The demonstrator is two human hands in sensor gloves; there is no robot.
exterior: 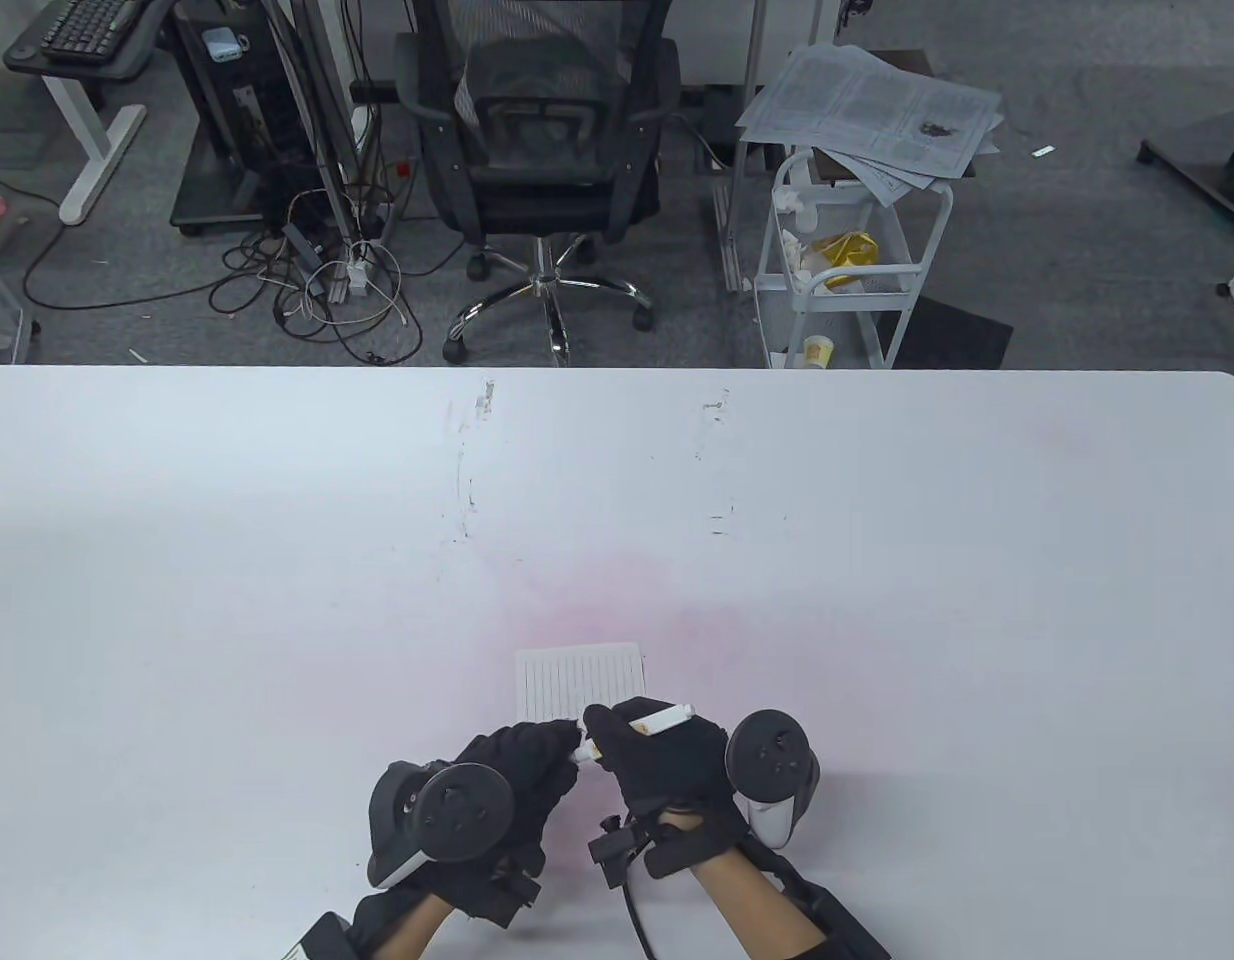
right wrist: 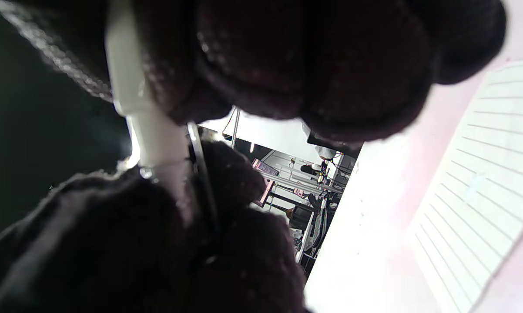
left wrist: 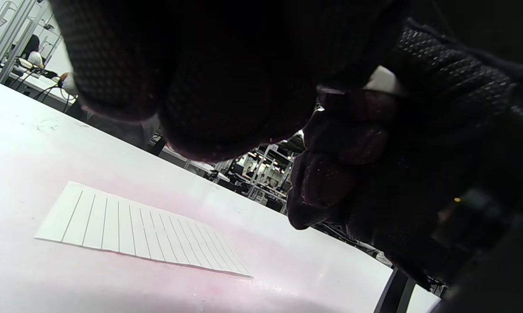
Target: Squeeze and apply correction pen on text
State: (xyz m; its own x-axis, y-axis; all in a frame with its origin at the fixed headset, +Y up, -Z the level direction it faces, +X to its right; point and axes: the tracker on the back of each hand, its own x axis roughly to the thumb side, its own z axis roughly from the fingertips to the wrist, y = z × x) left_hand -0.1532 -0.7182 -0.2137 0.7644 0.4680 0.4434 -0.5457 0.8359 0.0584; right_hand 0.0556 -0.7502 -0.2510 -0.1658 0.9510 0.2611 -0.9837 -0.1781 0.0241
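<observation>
A small white lined paper (exterior: pixel 581 682) lies flat on the white table (exterior: pixel 877 560); it also shows in the left wrist view (left wrist: pixel 135 228) and the right wrist view (right wrist: pixel 483 182). My right hand (exterior: pixel 667 765) grips a white correction pen (exterior: pixel 657 719) just in front of the paper's near edge, held above the table. My left hand (exterior: pixel 522 765) grips the pen's cap end (exterior: pixel 584 752). In the right wrist view the white pen (right wrist: pixel 150 126) runs between both gloves. The pen's tip is hidden.
A black office chair (exterior: pixel 542 150), a white cart (exterior: pixel 847 260) topped with newspapers, and floor cables (exterior: pixel 327 280) lie beyond the table's far edge. Scuff marks (exterior: pixel 467 480) mark the tabletop farther out.
</observation>
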